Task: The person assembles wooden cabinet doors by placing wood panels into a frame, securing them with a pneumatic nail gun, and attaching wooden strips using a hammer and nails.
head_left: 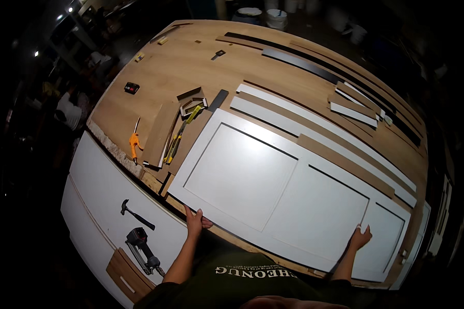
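Note:
A long white cabinet door panel [242, 172] with recessed, dark-lined sections lies across the near side of the workbench. At its near left edge, my left hand [195, 221] grips the rim, thumb uppermost and the other fingers partly hidden. Further right, my right hand [361, 239] rests on the panel beside a groove between two sections, its fingers loosely bent and apart with nothing visible in them. White strips [273, 119] and a brown strip [345, 166] lie along the panel's far side.
Left of the panel are yellow cutters [174, 147], an orange air blow gun [134, 144] and brown board offcuts [161, 134]. A hammer [137, 214] and a nail gun [143, 250] lie on a lower white surface. Short offcuts [353, 105] are piled at the far right.

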### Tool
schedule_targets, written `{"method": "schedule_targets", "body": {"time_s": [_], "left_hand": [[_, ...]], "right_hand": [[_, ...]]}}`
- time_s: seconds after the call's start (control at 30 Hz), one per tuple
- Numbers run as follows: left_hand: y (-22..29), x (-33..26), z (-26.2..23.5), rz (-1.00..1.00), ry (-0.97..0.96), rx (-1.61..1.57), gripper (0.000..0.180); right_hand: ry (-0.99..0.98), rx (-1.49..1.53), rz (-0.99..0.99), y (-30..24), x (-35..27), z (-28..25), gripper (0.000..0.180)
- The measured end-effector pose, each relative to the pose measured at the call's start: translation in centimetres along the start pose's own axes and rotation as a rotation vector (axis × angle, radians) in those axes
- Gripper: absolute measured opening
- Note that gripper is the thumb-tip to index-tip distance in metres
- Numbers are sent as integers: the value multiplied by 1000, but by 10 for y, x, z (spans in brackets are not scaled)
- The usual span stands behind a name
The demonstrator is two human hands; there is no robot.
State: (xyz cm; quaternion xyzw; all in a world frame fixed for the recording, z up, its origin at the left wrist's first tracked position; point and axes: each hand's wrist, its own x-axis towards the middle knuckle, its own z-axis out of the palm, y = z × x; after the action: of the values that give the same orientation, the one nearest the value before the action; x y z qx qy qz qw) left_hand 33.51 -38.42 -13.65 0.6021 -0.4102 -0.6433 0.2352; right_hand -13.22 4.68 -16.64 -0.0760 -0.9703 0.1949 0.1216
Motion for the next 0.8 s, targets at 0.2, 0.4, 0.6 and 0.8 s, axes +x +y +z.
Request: {"method": "schedule_targets", "body": {"time_s": [0.2,0.4,0.6,0.8], "left_hand": [[4,-8,13,7,0,6,79],[-10,-6,-7,25,36,30,72],[2,2,4,70,-24,9,69],[-4,7,7,59,2,3,78]], "right_hand": [[11,125,223,32,24,0,51],[105,150,-30,33,18,26,42],[66,-69,-36,-22,7,-4,49],[77,-167,-30,-20,9,-2,56]]}}
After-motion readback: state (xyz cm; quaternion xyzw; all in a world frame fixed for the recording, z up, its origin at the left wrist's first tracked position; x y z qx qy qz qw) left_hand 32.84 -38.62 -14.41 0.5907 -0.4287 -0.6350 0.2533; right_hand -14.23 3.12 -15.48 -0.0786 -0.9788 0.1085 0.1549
